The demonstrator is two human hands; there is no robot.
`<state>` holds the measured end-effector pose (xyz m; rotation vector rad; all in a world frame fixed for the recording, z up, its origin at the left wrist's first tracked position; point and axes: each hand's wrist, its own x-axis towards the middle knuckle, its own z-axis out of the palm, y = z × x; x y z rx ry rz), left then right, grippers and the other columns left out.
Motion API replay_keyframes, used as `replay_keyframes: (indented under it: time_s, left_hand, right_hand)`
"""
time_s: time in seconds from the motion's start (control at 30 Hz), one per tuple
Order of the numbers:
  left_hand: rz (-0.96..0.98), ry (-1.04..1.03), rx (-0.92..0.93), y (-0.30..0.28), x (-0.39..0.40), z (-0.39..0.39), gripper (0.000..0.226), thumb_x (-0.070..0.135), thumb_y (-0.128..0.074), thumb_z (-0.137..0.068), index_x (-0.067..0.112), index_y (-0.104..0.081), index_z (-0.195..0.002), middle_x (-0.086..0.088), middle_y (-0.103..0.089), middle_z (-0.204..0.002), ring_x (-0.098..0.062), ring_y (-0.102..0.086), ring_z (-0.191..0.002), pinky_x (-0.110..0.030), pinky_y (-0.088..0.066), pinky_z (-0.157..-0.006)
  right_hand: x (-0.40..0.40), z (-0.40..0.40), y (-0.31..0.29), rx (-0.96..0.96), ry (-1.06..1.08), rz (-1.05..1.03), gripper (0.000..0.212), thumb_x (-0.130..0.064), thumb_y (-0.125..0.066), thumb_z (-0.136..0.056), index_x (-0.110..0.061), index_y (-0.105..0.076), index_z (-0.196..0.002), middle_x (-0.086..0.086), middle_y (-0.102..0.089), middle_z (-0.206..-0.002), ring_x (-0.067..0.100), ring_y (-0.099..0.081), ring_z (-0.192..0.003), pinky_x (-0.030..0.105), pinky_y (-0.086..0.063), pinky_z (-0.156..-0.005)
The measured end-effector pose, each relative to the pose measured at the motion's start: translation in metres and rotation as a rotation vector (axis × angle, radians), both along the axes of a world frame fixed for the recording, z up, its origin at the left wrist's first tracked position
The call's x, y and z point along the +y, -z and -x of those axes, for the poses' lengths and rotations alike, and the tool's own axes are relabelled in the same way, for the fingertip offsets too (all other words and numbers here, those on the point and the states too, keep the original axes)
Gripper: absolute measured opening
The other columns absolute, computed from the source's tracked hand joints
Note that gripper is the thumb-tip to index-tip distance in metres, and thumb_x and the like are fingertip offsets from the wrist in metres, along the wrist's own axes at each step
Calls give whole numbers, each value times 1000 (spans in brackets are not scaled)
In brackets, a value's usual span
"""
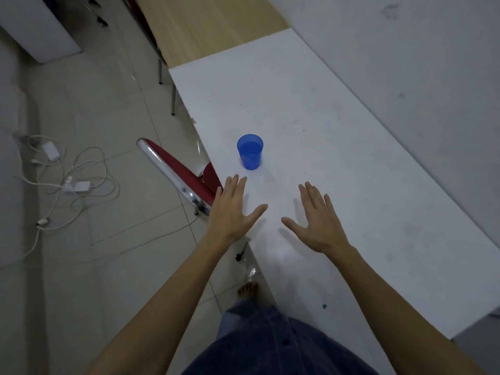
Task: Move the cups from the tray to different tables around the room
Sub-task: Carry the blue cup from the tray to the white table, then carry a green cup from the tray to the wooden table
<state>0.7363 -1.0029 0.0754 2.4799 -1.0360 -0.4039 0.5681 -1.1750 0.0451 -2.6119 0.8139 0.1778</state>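
Observation:
A blue plastic cup (250, 151) stands upright on the white table (338, 163), close to the table's left edge. My left hand (232, 209) hovers flat just below the cup, fingers spread, holding nothing. To its right, my right hand (316, 217) is also flat and open over the table top, empty. Neither hand touches the cup. No tray is in view.
A red chair with a chrome frame (178, 171) is tucked against the table's left edge. White cables and chargers (62, 180) lie on the tiled floor at left. A wooden table (205, 25) adjoins at the far end. A wall (405, 63) runs along the right.

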Motion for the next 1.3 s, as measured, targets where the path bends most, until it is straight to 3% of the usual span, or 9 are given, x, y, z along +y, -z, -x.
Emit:
replay_keyframes:
  time_s: [0.13,0.33,0.63,0.73,0.93,1.07,1.3]
  left_hand:
    - [-21,-11,-70,-12,41,50,99,79,-45,-93,18,-18,-166,-5,-14,-175,-22,-5,-162,-44,-3,-130]
    - [-11,-134,-129,-36,114,134,104,86,-33,-90,17,-16,-166,-7,-16,-174,-24,-9,-162,-49,-9,-131]
    - [116,-426,-184,-64,258,250,95,79,-38,-92,16,-29,-163,-6,-23,-173,-22,-14,-161,-47,-14,-131]
    - [151,-577,-192,-60,318,287,92,76,-42,-94,15,-31,-162,-6,-26,-172,-22,-15,-161,-48,-16,-130]
    - [193,-900,-184,-44,439,369,89,75,-43,-93,17,-36,-160,-4,-32,-170,-20,-21,-160,-49,-20,-129]
    - [171,-1090,-180,-33,521,432,89,75,-43,-92,17,-38,-159,-4,-33,-169,-18,-20,-160,-44,-15,-130]
    - [134,-1461,-146,-5,662,561,84,69,-46,-93,15,-43,-156,-7,-37,-167,-22,-26,-158,-45,-19,-129]
  right_hand:
    - [20,44,-34,-99,-65,4,101,-82,-31,-92,-22,1,-166,-2,5,-174,16,5,-161,40,5,-129]
    - [61,99,-77,-163,-219,40,101,-83,-27,-92,-20,-4,-166,0,-2,-175,16,-1,-161,41,-1,-131]
    - [172,137,-118,-324,-510,-1,92,-75,-40,-96,-18,-19,-165,3,-22,-172,18,-19,-158,44,-15,-130]
    - [225,143,-126,-342,-635,-28,95,-77,-40,-93,-16,-24,-164,4,-27,-169,22,-27,-154,46,-26,-127]
    - [344,150,-122,-309,-912,-59,96,-78,-41,-92,-17,-23,-164,5,-25,-170,20,-21,-157,46,-19,-129]
    - [436,164,-121,-288,-1093,-90,93,-73,-45,-94,-17,-22,-164,4,-24,-170,20,-21,-156,39,-15,-128]
    - [630,215,-109,-238,-1366,-197,94,-76,-40,-91,-17,-27,-163,3,-29,-168,17,-24,-154,44,-23,-127]
